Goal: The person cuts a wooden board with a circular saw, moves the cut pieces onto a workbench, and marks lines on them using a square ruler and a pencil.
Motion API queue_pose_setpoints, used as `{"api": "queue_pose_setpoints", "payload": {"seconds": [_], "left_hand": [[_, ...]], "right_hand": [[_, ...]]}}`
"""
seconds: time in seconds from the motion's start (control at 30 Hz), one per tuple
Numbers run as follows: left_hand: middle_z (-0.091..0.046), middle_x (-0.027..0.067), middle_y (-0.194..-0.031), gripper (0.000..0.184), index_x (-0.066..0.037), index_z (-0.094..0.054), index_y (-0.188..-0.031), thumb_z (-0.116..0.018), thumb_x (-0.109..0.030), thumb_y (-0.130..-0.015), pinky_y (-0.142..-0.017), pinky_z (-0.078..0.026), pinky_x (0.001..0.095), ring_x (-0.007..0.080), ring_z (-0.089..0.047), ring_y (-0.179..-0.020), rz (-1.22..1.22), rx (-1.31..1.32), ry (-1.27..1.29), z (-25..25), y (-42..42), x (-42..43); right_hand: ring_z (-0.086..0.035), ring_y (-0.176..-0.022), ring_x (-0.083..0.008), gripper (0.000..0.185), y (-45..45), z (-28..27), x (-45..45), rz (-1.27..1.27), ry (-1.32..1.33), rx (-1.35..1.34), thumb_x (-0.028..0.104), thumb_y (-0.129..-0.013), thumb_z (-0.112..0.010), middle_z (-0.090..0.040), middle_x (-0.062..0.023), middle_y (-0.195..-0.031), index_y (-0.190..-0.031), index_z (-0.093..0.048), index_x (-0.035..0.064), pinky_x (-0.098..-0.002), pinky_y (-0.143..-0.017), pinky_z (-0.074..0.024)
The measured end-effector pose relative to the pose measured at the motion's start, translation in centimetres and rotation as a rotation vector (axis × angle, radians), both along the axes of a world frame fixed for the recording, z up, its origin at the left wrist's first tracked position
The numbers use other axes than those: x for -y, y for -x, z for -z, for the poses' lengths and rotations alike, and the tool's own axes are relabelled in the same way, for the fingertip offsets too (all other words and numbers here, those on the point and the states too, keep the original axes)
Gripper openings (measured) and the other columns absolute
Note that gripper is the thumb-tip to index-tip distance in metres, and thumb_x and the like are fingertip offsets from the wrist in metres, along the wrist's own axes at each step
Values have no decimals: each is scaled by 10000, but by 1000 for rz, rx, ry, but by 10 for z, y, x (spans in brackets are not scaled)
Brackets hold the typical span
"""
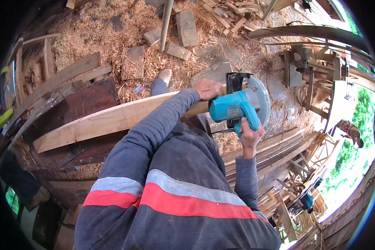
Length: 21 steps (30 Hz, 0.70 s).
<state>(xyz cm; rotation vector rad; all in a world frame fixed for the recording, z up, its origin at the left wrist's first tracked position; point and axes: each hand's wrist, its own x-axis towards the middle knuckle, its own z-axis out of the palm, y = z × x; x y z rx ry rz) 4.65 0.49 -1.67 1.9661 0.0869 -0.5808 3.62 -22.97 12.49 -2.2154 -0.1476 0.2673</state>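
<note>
A teal circular saw (227, 107) with a pale round blade guard sits at the end of a long wooden board (108, 121). My right hand (251, 135) is closed round the saw's rear handle. Beside the saw's black base, my left hand (208, 89) grips the board with its fingers curled over the edge. The board runs from the lower left, passing under my left forearm. The saw body and guard hide the blade and the far end of the board.
Wood shavings (100, 31) cover the ground, with loose blocks (187, 29) and a pole (166, 25) ahead. Dark planks (91, 100) lie left under the board. Long timbers (275, 146) and a wooden-framed machine (296, 68) stand right. Other people (307, 202) are farther off.
</note>
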Motion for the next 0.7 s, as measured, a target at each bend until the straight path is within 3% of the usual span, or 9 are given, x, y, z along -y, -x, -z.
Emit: {"api": "queue_pose_setpoints", "payload": {"seconds": [0.27, 0.43, 0.63, 0.7], "left_hand": [[-650, 309, -1191, 459, -85, -651, -1155, -336, -374, -988, -965, -462, 575, 520, -616, -1081, 36, 75, 4, 12, 1, -1], [-661, 301, -1074, 347, -38, -587, -1060, -373, -304, -997, -877, -468, 563, 503, -625, -1010, 62, 93, -3, -6, 3, -9], [-645, 324, -1061, 389, -55, -565, -1114, -362, -368, -1004, -866, -442, 583, 525, -608, -979, 5, -52, 99, -25, 4, -18], [-646, 322, -1061, 407, -56, -559, -1128, -353, -385, -1006, -861, -435, 580, 524, -605, -975, 18, -12, 75, -5, 5, -10]], "right_hand": [[-550, -508, -93, 62, -4, 9, 1, 0, -26, 14, 56, -868, -714, -594, -19, -630, -873, -679, 5, -290, -484, -430], [-550, -510, -88, 63, -3, 3, -6, 30, -39, -27, 55, -870, -716, -596, -12, -625, -880, -678, 6, -281, -482, -426], [-550, -514, -80, 72, -8, 5, -7, -1, -47, -23, 60, -870, -722, -593, -8, -624, -891, -674, 10, -275, -473, -420], [-549, -513, -79, 76, -7, 4, -8, 12, -54, -31, 60, -869, -724, -591, -7, -624, -893, -672, 9, -274, -472, -419]]}}
